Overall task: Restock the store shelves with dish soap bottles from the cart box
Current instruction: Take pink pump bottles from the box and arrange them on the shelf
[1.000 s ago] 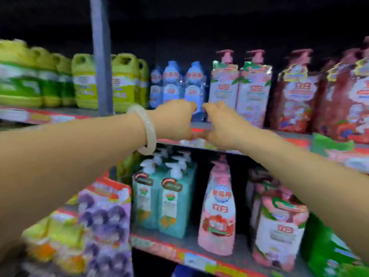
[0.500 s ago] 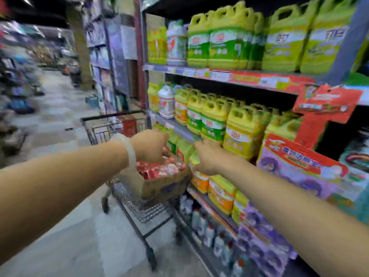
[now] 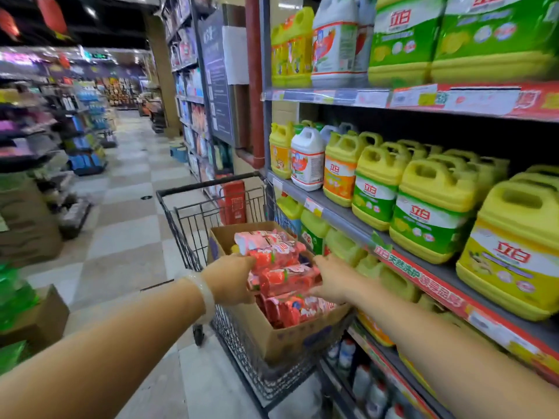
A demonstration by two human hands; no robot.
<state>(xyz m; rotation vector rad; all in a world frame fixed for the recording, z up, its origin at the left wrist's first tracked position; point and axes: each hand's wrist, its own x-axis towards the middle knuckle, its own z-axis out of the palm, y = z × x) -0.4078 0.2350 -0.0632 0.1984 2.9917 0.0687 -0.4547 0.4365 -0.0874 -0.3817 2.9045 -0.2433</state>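
Red and pink plastic soap bottles (image 3: 281,276) lie in a brown cardboard box (image 3: 290,337) in the black wire cart (image 3: 193,219). The left hand (image 3: 231,279) and right hand (image 3: 334,278) press on the ends of one bottle. This looks like the picking-up step. Next, lift it to the grey metal shelf (image 3: 341,213).
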